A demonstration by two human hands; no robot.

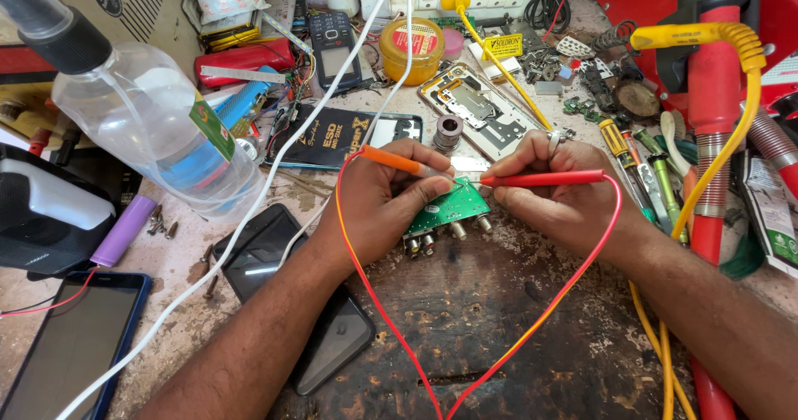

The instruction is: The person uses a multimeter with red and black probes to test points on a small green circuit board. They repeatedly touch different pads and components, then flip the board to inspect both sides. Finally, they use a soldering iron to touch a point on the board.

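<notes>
A small green circuit board (453, 208) with metal knobs and jacks along its near edge lies on the worn wooden bench. My left hand (378, 200) holds an orange test probe (397, 161), its tip down on the board. My right hand (553, 191), with a ring on one finger, holds a red test probe (549, 178) pointing left onto the same board. Red leads (382, 312) run from both probes toward me and meet at the bottom edge.
A clear plastic bottle (145, 121) stands at left. Dark phones (266, 254) and a tablet (71, 349) lie at lower left. A phone chassis (482, 108), a yellow tin (412, 50), screwdrivers (628, 162) and yellow cables (731, 129) crowd the back and right.
</notes>
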